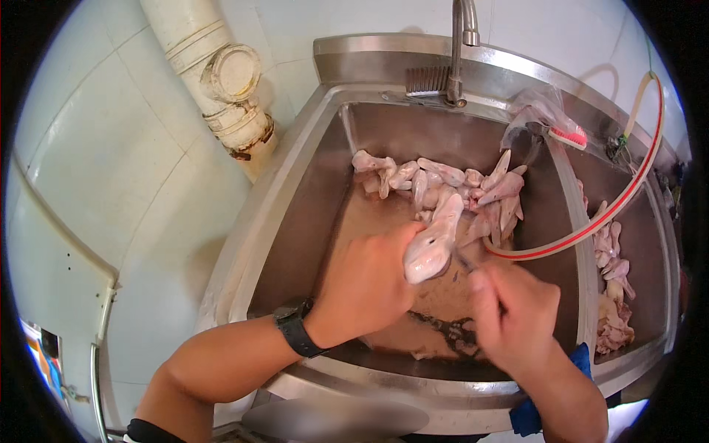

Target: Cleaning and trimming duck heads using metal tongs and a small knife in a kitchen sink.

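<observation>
My left hand, with a dark watch on its wrist, grips a plucked duck head over the left basin of a stainless steel sink. The head's bill points up and away from me, and one eye faces the camera. In my right hand is a slim dark metal tool; blur hides its exact kind. Its tip is beside the duck head's right side, though contact cannot be made out. Behind my hands, a heap of plucked duck heads lies against the far part of the basin.
A red-striped hose arches over the divider into the left basin. More poultry pieces lie in the right basin. A tap, a pink-bristled brush and a plastic bag are along the back. Dark debris litters the basin floor.
</observation>
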Motion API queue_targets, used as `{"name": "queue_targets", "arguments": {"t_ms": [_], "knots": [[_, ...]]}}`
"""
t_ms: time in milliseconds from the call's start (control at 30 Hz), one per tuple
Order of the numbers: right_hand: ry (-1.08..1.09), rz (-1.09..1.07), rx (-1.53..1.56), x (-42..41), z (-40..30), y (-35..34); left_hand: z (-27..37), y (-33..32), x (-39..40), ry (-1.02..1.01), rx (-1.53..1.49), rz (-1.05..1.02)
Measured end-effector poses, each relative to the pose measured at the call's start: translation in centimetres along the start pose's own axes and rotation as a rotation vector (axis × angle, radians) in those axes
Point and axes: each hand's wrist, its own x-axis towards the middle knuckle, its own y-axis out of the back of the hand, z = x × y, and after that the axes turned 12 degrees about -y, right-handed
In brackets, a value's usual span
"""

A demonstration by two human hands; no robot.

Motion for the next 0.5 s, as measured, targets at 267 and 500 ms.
{"name": "queue_targets", "arguments": {"t_ms": [267, 500], "knots": [[-0.091, 0.066, -0.028, 0.5, 1.9, -0.8, 0.1, -0.6, 0.2, -0.004, -0.101, 0.030], [-0.111, -0.002, 0.047, 1.0, 1.5, -0.1, -0.2, -0.8, 0.1, -0.078, -0.229, -0.007]]}}
